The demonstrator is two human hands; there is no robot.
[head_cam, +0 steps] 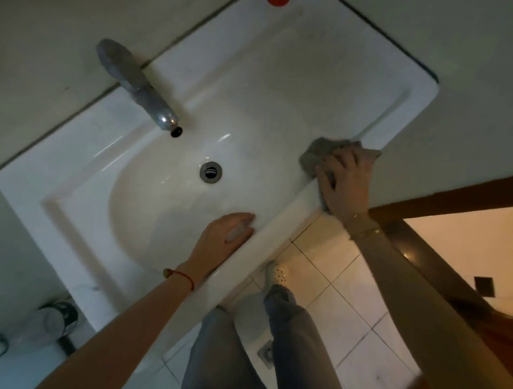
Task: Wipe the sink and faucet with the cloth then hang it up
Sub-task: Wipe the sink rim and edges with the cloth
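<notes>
A white ceramic sink (83, 172) fills the middle of the view, with a round metal drain (211, 172) in its bowl. A grey metal faucet (133, 80) reaches over the bowl from the upper left. My right hand (347, 183) lies spread on a grey cloth (316, 155) and presses it onto the sink's front right rim. My left hand (224, 238) rests on the front rim, fingers curled over the edge into the bowl, holding nothing.
A red object (277, 2) peeks in at the top edge behind the sink. White floor tiles (333, 277), my legs and a white shoe (277, 273) show below. A brown wooden door frame (444, 200) stands at the right. A dark container (58, 319) sits at the lower left.
</notes>
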